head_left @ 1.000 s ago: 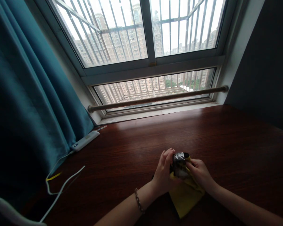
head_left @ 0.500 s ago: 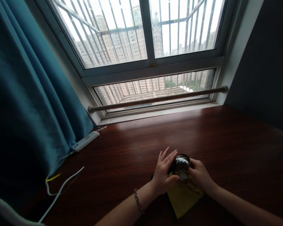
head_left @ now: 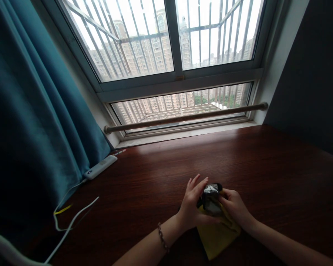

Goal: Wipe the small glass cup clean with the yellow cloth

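Note:
A small dark object with a glossy, reflecting face (head_left: 211, 197) is between my two hands, low in the head view; its exact kind is not clear. My left hand (head_left: 192, 205) steadies its left side between thumb and index finger, the other fingers stretched upward. Below and around the object hangs a yellow cloth (head_left: 218, 240). My right hand (head_left: 234, 207) pinches the cloth against the object's right edge, with a bit of yellow showing at the fingertips. Part of the object is covered by the cloth and my left thumb.
A dark red-brown wooden tabletop (head_left: 161, 166) runs up to a barred window with a rail (head_left: 188, 118). At left, a white power strip (head_left: 100, 167) lies by a blue curtain (head_left: 44, 92). A white cable (head_left: 72, 225) with a yellow tie (head_left: 63, 209) curves nearby.
The glossy object has tilted, so its face looks shorter. My right hand has shifted slightly down and left with the cloth, and my left thumb reaches further across below the object.

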{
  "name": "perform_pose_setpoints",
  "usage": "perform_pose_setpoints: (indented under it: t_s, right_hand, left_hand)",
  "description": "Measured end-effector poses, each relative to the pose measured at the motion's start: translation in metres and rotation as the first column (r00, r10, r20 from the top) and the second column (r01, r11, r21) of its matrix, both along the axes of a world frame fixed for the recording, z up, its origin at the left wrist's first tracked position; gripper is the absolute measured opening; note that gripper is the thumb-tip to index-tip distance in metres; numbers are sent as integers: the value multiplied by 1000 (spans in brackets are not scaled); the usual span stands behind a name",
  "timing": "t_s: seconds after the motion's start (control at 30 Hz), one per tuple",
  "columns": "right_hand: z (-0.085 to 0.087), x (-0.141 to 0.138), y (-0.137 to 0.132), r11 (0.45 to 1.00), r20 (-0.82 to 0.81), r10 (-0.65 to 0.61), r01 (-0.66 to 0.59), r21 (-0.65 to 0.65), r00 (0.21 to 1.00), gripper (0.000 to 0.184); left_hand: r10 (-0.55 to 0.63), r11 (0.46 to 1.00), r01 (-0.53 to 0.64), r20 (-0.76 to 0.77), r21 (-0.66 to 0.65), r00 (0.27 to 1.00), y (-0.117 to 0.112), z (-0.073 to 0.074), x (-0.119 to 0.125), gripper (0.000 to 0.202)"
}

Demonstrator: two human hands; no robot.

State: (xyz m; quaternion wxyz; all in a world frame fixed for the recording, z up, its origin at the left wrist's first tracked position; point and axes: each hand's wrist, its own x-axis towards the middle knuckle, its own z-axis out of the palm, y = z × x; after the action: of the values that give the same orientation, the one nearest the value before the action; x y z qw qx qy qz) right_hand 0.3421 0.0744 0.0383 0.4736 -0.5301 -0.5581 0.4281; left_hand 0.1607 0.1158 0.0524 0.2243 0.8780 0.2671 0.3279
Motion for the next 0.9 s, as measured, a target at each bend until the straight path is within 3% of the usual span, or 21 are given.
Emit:
perform_pose_setpoints:
  t_s: [0.17,0.3,0.4,0.57,0.67,0.8,0.9]
  right_hand:
    - [1,-3,-1,999,86,-16,14,35,996,16]
    - [3,-3,-1,999,57,18,-20,32,998,19]
    - [1,-1,0,999,42,29,-31,37,999,20]
    - [0,-1,2,1000,5,-7,7,6,1000,31]
    - [1,-2,2,999,-23,-44,43,-34,999,34]
    - [-2,-2,1,997,-53,-76,74,-39,996,37]
    - [-4,0,0,990,-123,-133,127,-57,984,40]
  left_hand:
    - [-64,992,65,6,-108,998,4,3,-3,86]
    - [-51,984,48,-12,-170,999,5,0,-2,72]
    - [-69,989,66,-15,-133,997,5,-5,-2,80]
    - [-70,997,69,40,18,997,1,-12,1,116]
    - [-34,995,24,104,95,994,-3,-14,5,112]
    - [-7,1000,6,212,7,977,-6,-12,11,97]
    - [0,986,56,332,-160,943,-7,-9,11,91]
